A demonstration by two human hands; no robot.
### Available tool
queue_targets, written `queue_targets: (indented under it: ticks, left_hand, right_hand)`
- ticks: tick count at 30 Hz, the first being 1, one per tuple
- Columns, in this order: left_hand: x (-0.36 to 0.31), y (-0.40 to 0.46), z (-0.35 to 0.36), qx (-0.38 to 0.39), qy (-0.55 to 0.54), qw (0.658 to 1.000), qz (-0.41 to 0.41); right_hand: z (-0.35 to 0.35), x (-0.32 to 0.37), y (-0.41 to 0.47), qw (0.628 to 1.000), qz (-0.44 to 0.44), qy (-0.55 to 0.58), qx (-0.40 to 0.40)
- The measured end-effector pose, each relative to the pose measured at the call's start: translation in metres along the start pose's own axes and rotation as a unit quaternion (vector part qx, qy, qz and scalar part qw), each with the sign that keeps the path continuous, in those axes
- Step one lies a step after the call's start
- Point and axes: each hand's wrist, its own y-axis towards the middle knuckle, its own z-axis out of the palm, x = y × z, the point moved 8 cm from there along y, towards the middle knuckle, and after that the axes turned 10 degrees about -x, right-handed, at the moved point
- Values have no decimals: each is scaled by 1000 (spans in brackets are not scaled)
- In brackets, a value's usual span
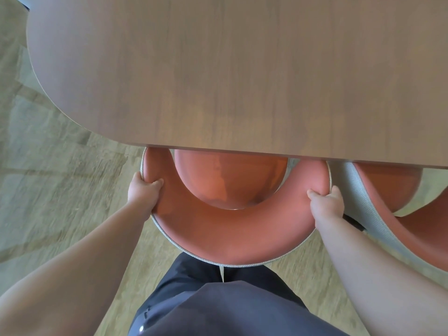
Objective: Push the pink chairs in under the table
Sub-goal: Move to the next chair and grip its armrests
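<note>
Dark trousers (pixel 218 299) | left hand (pixel 143 190), right hand (pixel 327 202) grip pink chair (pixel 230 234) (backrest) | no writing

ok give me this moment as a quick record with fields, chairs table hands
table: brown wooden table with rounded corner, bare top
held chair: pink curved-back chair with grey woven outer shell, seat partly under the table edge
second chair: matching pink chair to its right, seat also partly under
left hand: grip closed on backrest's left end
right hand: grip closed on backrest's right end
floor: light wood-look floor
</note>
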Motion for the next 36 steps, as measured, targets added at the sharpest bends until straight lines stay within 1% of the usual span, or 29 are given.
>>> queue_targets:
  ticks: [12,16,19,23,25,29,30,32,34,36]
  left_hand:
    - [-8,0,3,-19,32,999,3]
    - [-10,-4,3,-4,53,998,-16]
    - [-17,-13,2,-8,57,998,-33]
    - [-30,-44,-8,-16,4,999,-33]
    - [-31,-69,-20,-13,-32,999,-31]
    - [-16,-113,-53,-9,-167,984,-57]
    - [-13,-124,-62,-8,-202,977,-63]
    - [-8,-147,-80,-10,-255,965,-55]
    - [-3,-170,-102,-14,-282,959,-31]
    - [0,-186,-116,-11,-284,959,-6]
  right_hand:
    - [1,9,4,998,-21,-51,2]
    - [1,10,0,998,-14,-55,15]
    - [-4,13,-8,999,-15,-31,18]
    - [-19,22,-31,999,-42,-21,18]
    - [-28,28,-50,995,-84,-36,27]
    - [-41,35,-88,979,-187,-61,54]
    - [-41,37,-97,973,-208,-67,70]
    - [-35,41,-118,964,-234,-36,124]
    - [-28,49,-148,950,-260,0,174]
    - [-24,58,-167,944,-264,34,195]
